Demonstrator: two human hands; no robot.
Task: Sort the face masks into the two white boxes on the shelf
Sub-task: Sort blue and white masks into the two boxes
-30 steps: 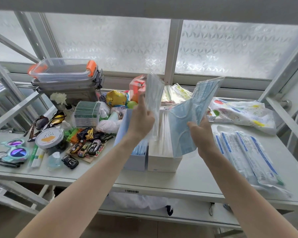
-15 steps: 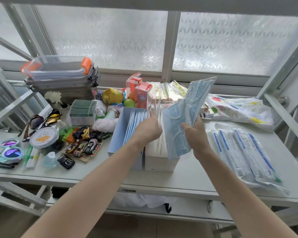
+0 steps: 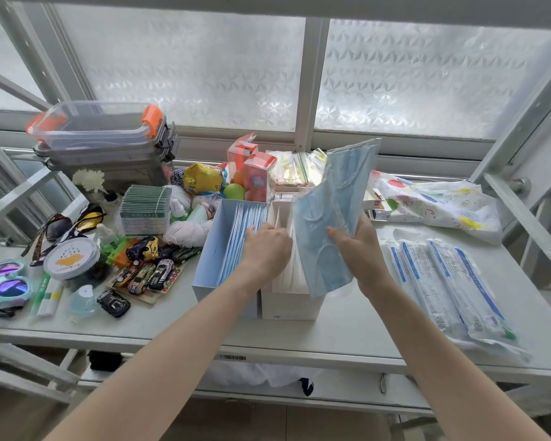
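Head view, looking down at two white boxes on a shelf [image 3: 347, 332], taking the right white box [image 3: 288, 305] as landmark. Hiding much of that box's interior: a blue face mask in clear wrap [image 3: 333, 218], being held upright over the box's right side by the right hand [image 3: 358, 249], fingers and thumb curling round its lower edge. Reaching down between the boxes: the left hand [image 3: 266, 249], fingertips dipping out of sight among the contents, so cannot tell whether gripping anything. Showing inside the landmark box, only partly: white masks [image 3: 283, 272] standing on edge. Touching its left side: the left white box [image 3: 218, 249], holding blue masks [image 3: 239, 240] packed on edge. Lying well to its right: long sealed packets [image 3: 442, 281], the nearest ends blurring. Crowding the shelf left of both boxes: toy cars [image 3: 147, 268], sunglasses [image 3: 67, 227], small items hard to make out.
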